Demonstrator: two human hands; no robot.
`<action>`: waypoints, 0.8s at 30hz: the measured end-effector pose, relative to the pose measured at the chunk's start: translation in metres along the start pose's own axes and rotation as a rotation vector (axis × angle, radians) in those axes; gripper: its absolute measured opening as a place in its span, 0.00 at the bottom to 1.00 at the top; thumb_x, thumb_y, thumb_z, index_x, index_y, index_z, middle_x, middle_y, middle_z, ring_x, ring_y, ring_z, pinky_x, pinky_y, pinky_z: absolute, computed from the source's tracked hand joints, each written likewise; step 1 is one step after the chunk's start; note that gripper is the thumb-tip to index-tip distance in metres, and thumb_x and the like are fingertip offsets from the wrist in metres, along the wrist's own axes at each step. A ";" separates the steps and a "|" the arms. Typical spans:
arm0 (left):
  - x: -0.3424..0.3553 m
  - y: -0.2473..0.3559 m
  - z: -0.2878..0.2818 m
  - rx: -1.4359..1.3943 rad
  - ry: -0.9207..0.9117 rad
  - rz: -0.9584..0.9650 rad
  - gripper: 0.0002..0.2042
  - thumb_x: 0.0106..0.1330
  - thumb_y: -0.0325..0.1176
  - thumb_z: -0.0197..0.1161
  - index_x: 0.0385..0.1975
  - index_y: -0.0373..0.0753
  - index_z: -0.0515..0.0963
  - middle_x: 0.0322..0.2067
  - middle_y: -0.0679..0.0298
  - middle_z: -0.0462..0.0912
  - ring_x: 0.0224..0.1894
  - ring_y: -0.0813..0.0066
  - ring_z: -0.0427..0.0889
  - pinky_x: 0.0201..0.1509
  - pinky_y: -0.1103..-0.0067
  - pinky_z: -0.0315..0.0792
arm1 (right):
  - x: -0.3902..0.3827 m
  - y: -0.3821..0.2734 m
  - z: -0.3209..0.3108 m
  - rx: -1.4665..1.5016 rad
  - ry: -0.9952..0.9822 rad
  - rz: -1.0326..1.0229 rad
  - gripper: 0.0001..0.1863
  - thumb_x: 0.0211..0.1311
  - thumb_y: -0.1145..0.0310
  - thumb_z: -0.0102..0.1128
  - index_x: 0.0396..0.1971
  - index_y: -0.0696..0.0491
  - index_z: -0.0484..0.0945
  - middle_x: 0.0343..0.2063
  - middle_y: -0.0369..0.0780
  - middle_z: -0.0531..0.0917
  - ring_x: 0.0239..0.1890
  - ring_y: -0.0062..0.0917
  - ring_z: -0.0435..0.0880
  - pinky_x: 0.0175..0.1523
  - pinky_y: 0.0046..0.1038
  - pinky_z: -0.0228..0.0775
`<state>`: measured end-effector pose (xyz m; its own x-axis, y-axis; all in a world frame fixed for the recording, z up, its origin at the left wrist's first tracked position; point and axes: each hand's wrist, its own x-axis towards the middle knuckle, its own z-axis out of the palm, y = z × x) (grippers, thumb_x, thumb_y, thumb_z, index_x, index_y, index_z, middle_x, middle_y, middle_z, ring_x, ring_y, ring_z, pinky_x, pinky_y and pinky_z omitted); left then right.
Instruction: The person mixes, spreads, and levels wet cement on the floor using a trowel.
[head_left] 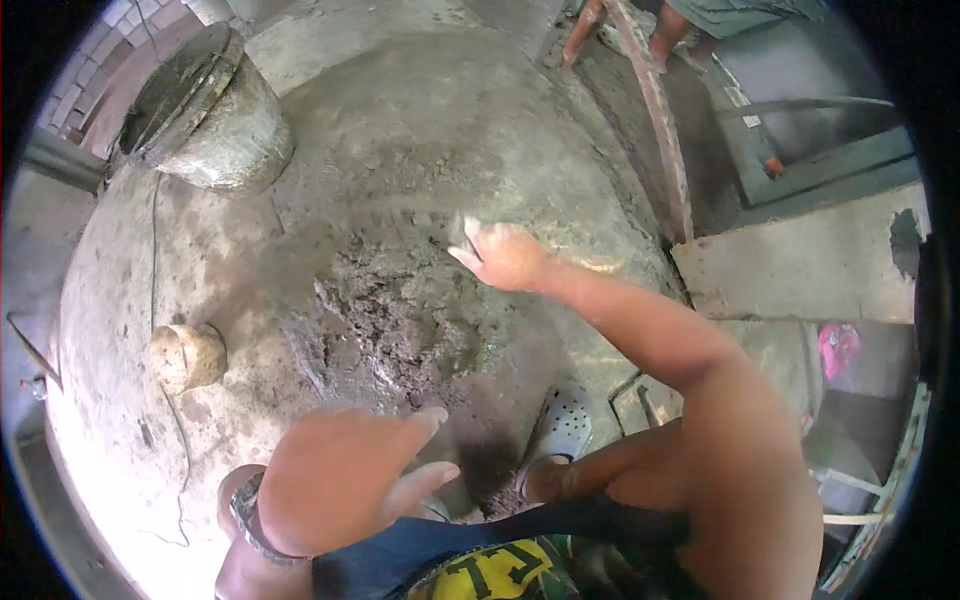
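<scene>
My right hand (500, 255) reaches over a heap of wet grey mortar (390, 315) on the concrete floor. Its mortar-smeared fingers are closed around something grey and blurred that I cannot make out. My left hand (355, 470) is low in the view, just short of the mortar, with its smeared thumb and fingers apart and nothing between them. A bracelet circles that wrist. My foot in a pale perforated clog (560, 425) stands beside the mortar.
A large crusted bucket (220, 135) stands upper left, a small container (185, 355) and a cord left. Upper right are another person's bare legs (670, 30) by a leaning plank (665, 150). A board (790, 260) and a pink bag (838, 350) lie right.
</scene>
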<state>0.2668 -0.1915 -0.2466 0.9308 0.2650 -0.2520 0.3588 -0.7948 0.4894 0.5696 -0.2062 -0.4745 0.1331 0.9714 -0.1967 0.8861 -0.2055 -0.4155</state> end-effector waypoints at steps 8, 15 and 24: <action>0.003 -0.029 0.092 -0.129 -0.145 0.120 0.11 0.66 0.41 0.64 0.34 0.39 0.79 0.25 0.51 0.84 0.31 0.48 0.85 0.34 0.56 0.76 | 0.015 0.033 0.015 -0.127 0.009 0.120 0.28 0.74 0.42 0.53 0.40 0.57 0.76 0.34 0.53 0.86 0.40 0.55 0.86 0.44 0.53 0.77; -0.001 -0.044 0.184 -0.087 -0.087 0.159 0.06 0.54 0.31 0.64 0.19 0.38 0.82 0.23 0.51 0.85 0.28 0.49 0.87 0.32 0.59 0.79 | 0.036 0.046 0.027 -0.009 0.144 0.066 0.26 0.73 0.44 0.58 0.35 0.58 0.74 0.31 0.53 0.82 0.38 0.52 0.83 0.42 0.48 0.72; 0.006 -0.007 0.186 0.035 -0.336 0.328 0.02 0.55 0.28 0.64 0.25 0.38 0.81 0.21 0.58 0.83 0.26 0.62 0.87 0.31 0.68 0.76 | 0.042 0.047 0.047 0.057 0.080 -0.003 0.30 0.72 0.43 0.59 0.32 0.60 0.72 0.27 0.51 0.76 0.32 0.45 0.77 0.41 0.43 0.68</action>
<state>0.2563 -0.2858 -0.4070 0.9182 -0.1899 -0.3475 0.0415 -0.8266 0.5613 0.5958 -0.1801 -0.5442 0.1672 0.9780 -0.1251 0.8600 -0.2067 -0.4665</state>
